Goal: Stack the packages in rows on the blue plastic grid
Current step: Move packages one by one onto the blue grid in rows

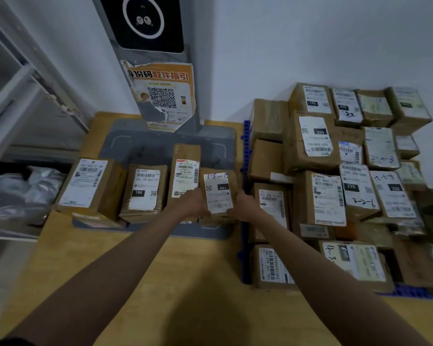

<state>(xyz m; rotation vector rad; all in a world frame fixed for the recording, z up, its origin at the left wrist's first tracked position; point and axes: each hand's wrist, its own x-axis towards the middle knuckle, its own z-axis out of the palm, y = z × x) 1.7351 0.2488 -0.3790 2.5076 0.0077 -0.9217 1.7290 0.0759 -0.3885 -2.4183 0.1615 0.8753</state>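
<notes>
While both of your hands hold the small package [219,193] at the right end of the row on the grey mat [160,146], treat the lift as the critical step. Your left hand [194,203] grips its left edge and your right hand [243,204] grips its right edge; the fingers of both curl around the sides, though the fingertips themselves are hidden beneath the carton. The package touches the tall package [185,176] on its left, with two more cartons further along the row.

The destination, the blue plastic grid [245,146], lies just beside it to the right on the wooden tabletop [160,270]. Stacked packages [335,171] already cover most of the grid in rows several layers deep.

Observe the following hazards:

1. Neighbour drag. The tall package stands against your load; lifting at an angle could tip or shift it.
2. Grip slip. The hold appears to act on two narrow sides only, so a loose squeeze could let the carton rotate or drop.
3. Stack collapse. The existing rows look uneven, with several cartons tilted. Setting the load on a sloped top, or nudging a column on approach, could topple the cartons next to it.
4. Edge overhang. The cartons nearest the grid's left border sit close to its rim; placing there risks a fall onto the tabletop.
</notes>
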